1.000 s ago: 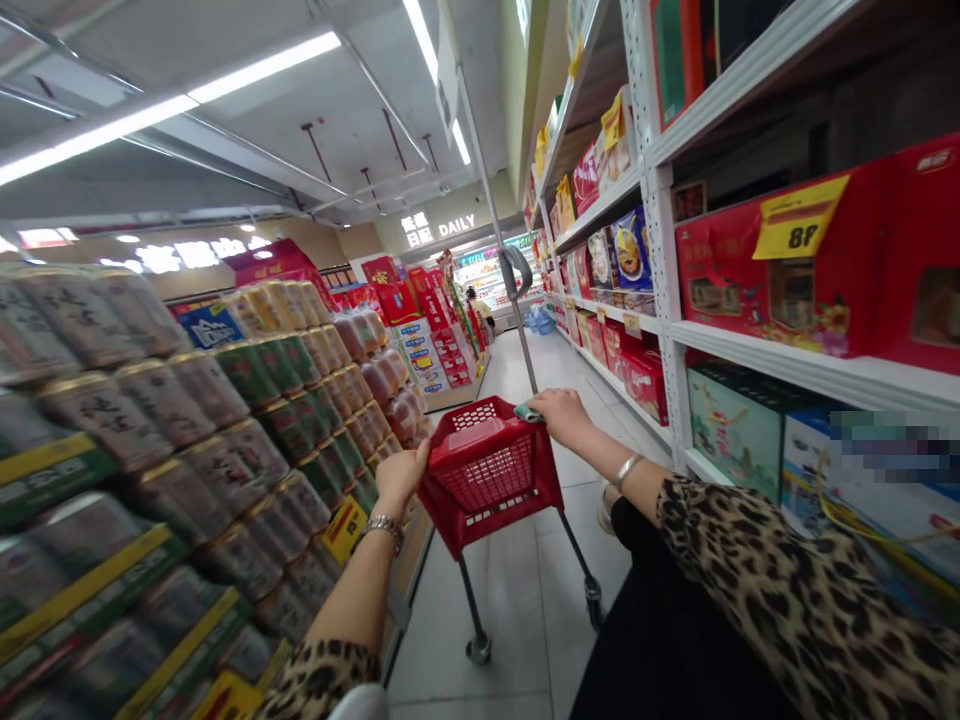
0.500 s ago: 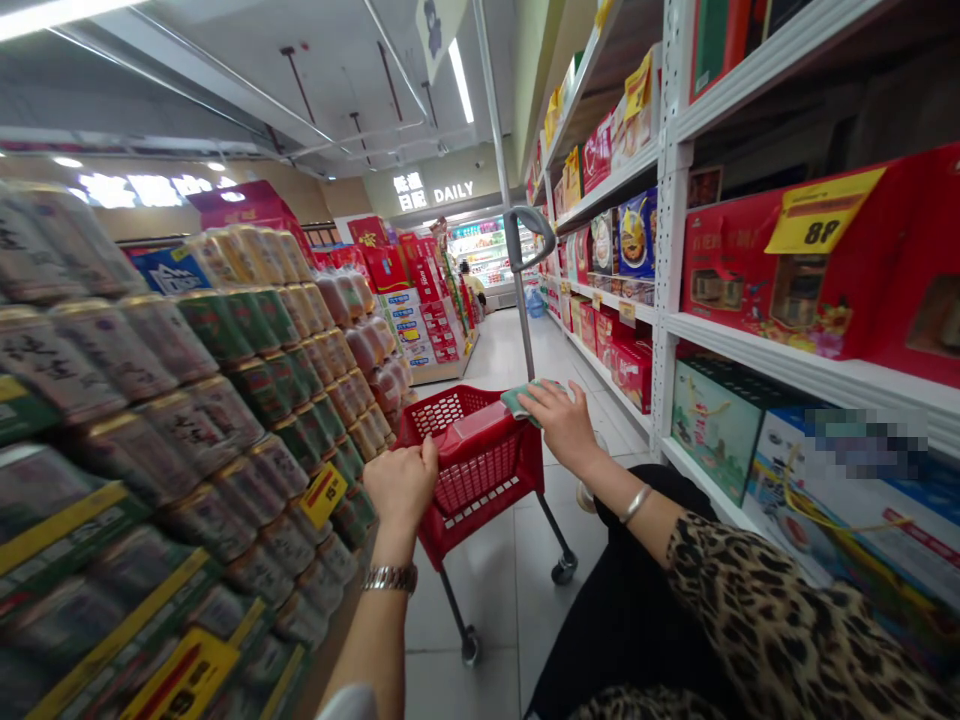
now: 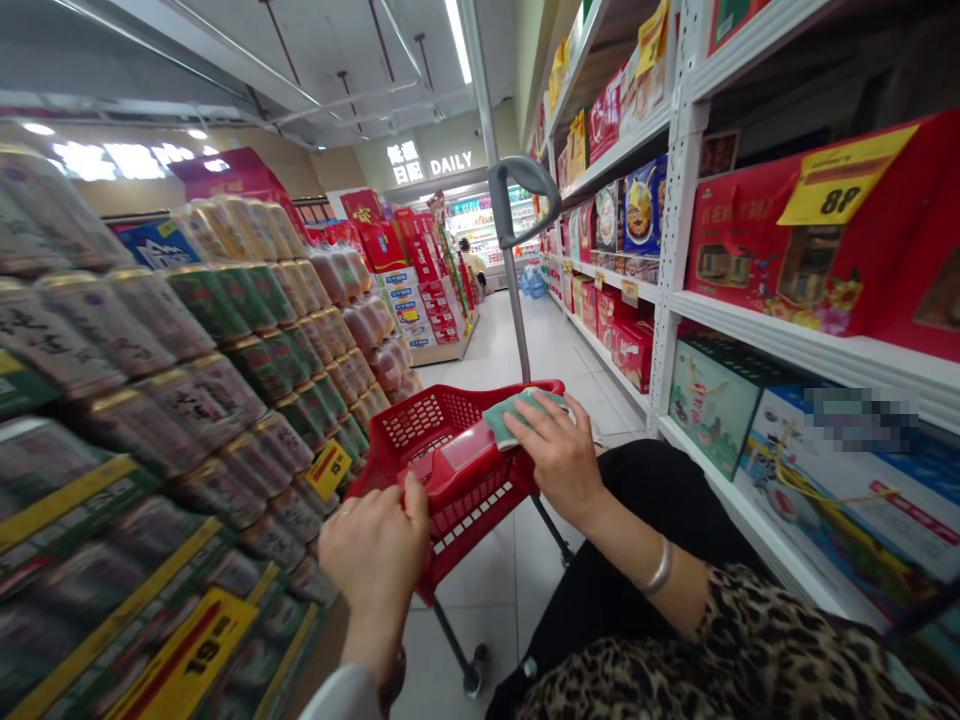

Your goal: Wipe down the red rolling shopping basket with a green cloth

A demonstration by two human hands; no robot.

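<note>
A small red shopping cart (image 3: 420, 425) with perforated basket walls stands tilted before me on dark legs with casters. My left hand (image 3: 379, 545) is closed round its near left rim, the thumb on top. Under the fingers of my right hand (image 3: 562, 455) a pale green cloth (image 3: 499, 428) is pressed onto the red panel at the near right of the basket. The hand holds the cloth from above, with its fingers bent over it. A tall grey pole with a looped handle (image 3: 504, 205) rises behind the basket.
Stacked can packs (image 3: 127, 330) with yellow price tags crowd the left side. White shelving (image 3: 677, 200) with boxed goods lines the right, close to my knee (image 3: 660, 490). A tiled floor aisle (image 3: 491, 345) runs toward lit fridges, where a person (image 3: 472, 265) is near.
The basket and both hands appear closer and larger. My right hand has slid the cloth left and nearer along the panel. My left hand, still on the rim, sits lower and further left.
</note>
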